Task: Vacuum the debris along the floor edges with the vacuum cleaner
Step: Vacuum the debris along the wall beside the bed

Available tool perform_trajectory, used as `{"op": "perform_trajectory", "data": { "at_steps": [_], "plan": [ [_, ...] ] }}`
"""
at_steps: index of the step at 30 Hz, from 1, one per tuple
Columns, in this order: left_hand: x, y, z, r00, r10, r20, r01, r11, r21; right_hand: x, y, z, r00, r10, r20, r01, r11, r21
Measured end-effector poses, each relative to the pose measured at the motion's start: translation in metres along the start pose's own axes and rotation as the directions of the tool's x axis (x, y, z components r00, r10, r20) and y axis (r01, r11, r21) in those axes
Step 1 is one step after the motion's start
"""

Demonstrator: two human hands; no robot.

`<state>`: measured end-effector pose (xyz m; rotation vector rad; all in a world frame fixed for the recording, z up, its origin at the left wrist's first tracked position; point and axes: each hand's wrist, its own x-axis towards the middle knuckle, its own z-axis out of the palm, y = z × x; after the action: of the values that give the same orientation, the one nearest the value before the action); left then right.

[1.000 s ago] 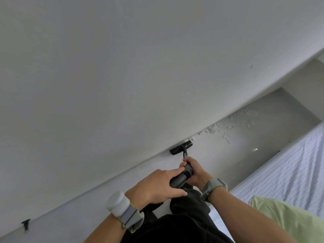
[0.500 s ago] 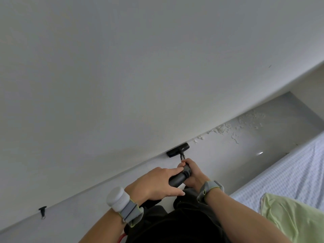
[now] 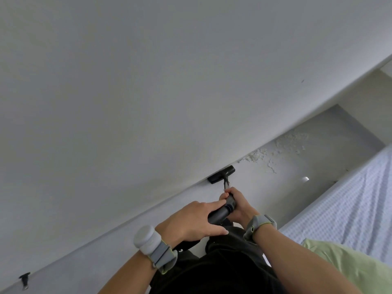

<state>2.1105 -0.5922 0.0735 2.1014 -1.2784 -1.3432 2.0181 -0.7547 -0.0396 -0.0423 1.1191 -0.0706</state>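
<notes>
Floor (image 3: 318, 166) debris (image 3: 259, 155) beside nozzle (image 3: 221, 174); left hand (image 3: 195, 219), right hand (image 3: 239, 203) grip wand (image 3: 219, 214).

Soft, dim, even light; one small glare patch (image 3: 305, 178) on the floor (image 3: 275, 187); wide-angle bowing at edges.
</notes>
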Motion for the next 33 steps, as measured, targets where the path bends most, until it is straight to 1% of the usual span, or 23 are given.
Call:
{"op": "perform_trajectory", "data": {
  "at_steps": [6, 9, 12, 14, 18, 22, 26, 29, 33],
  "plan": [
    [0.073, 0.053, 0.013, 1.0, -0.01, 0.019, 0.01, 1.0, -0.024, -0.001, -0.09, -0.027, 1.0, -0.018, -0.02, 0.018, 0.999, -0.033],
    [0.097, 0.073, 0.019, 0.999, 0.0, 0.038, 0.001, 1.0, -0.025, -0.005, -0.121, -0.037, 0.999, -0.035, -0.038, 0.034, 0.999, -0.039],
    [0.106, 0.083, 0.025, 0.999, 0.015, 0.051, -0.013, 0.999, -0.039, -0.007, -0.133, -0.048, 0.997, -0.057, -0.056, 0.054, 0.997, -0.063],
    [0.108, 0.085, 0.028, 0.998, 0.018, 0.061, -0.016, 0.999, -0.032, -0.01, -0.135, -0.054, 0.996, -0.061, -0.066, 0.059, 0.998, -0.027],
    [0.101, 0.082, 0.033, 0.995, 0.028, 0.092, -0.029, 0.999, 0.014, -0.018, -0.121, -0.066, 0.995, -0.059, -0.078, 0.059, 0.998, 0.003],
    [0.076, 0.071, 0.032, 0.994, 0.033, 0.106, -0.037, 0.998, 0.042, -0.027, -0.088, -0.064, 0.997, -0.038, -0.072, 0.042, 0.998, 0.05],
    [0.047, 0.052, 0.029, 0.997, 0.004, 0.073, -0.004, 1.0, 0.011, -0.025, -0.055, -0.05, 0.998, -0.005, -0.065, 0.007, 0.999, 0.037],
    [0.019, 0.036, 0.024, 0.999, -0.014, 0.045, 0.015, 1.0, -0.018, -0.016, -0.028, -0.034, 0.998, 0.015, -0.057, -0.016, 1.0, -0.008],
    [-0.002, 0.019, 0.016, 1.0, -0.031, -0.002, 0.031, 0.998, -0.045, -0.007, -0.006, -0.015, 1.0, 0.014, -0.017, -0.014, 0.999, -0.041]
  ]
}}
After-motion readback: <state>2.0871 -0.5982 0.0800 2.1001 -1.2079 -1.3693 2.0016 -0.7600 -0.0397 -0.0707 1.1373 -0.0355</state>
